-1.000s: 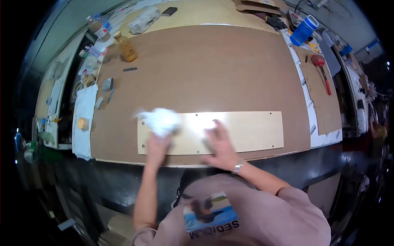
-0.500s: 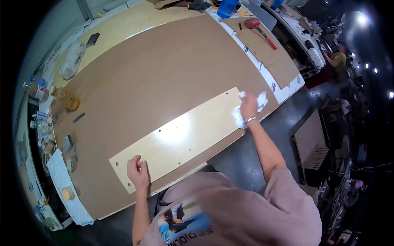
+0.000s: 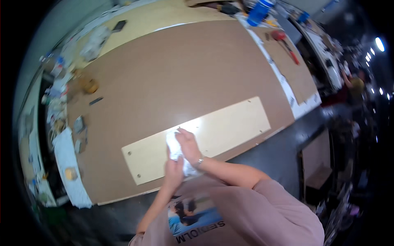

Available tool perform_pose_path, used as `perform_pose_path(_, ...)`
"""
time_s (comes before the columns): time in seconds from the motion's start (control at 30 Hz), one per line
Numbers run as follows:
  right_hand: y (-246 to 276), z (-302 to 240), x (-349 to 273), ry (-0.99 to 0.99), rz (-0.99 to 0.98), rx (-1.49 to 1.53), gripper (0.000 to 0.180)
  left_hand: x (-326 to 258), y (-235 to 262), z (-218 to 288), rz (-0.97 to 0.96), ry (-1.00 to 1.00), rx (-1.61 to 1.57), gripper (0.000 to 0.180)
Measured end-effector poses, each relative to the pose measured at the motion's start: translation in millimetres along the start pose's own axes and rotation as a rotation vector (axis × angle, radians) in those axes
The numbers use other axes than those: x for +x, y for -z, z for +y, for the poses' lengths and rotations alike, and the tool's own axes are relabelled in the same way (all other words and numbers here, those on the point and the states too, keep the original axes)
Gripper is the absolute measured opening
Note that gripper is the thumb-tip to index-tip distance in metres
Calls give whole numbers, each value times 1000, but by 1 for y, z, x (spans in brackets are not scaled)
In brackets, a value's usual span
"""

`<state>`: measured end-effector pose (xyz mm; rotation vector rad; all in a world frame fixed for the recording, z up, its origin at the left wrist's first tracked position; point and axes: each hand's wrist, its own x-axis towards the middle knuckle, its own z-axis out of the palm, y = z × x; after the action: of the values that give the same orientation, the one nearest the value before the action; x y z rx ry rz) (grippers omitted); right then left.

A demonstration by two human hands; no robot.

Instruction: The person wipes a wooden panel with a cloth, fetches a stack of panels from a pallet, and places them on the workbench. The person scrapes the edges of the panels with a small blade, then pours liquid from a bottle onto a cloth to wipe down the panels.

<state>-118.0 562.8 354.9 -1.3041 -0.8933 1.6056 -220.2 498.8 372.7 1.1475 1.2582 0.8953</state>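
Note:
A long pale-yellow board (image 3: 230,125) with small dark holes lies flat near the front edge of the brown-covered table. Over its middle, my hands have come together on a crumpled white cloth (image 3: 174,143). My right hand (image 3: 188,148), with a bracelet at the wrist, grips the cloth from the right. Lower and to the left, my left hand (image 3: 174,170) closes on the same cloth, its fingers partly hidden and blurred. Part of the cloth hangs down between the hands toward the board's near edge.
A red mallet (image 3: 283,41) rests on cardboard at the far right, near a blue container (image 3: 260,12). An amber jug (image 3: 87,85), a clear bottle (image 3: 55,65) and small metal pieces (image 3: 79,124) line the left side. Another person (image 3: 356,86) is at the far right.
My right hand has brought the cloth from the board's right end to its middle. My left hand has left the board's left end and joined it. The view has shifted slightly.

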Motion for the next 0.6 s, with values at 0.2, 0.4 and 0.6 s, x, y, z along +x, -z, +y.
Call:
perform_pose_path(0.2, -3, -15, -21, 136, -309, -206, 29, -10, 32, 5, 278, 11, -170, 57)
perform_pose_path(0.4, 77, -30, -6, 508, -78, -634, 45, -11, 212, 15, 864, -194, 441, 34)
perform_pose_path(0.6, 246, -49, 43, 397, 573, -1313, 59, -9, 264, 27, 846, 86, 1345, 29)
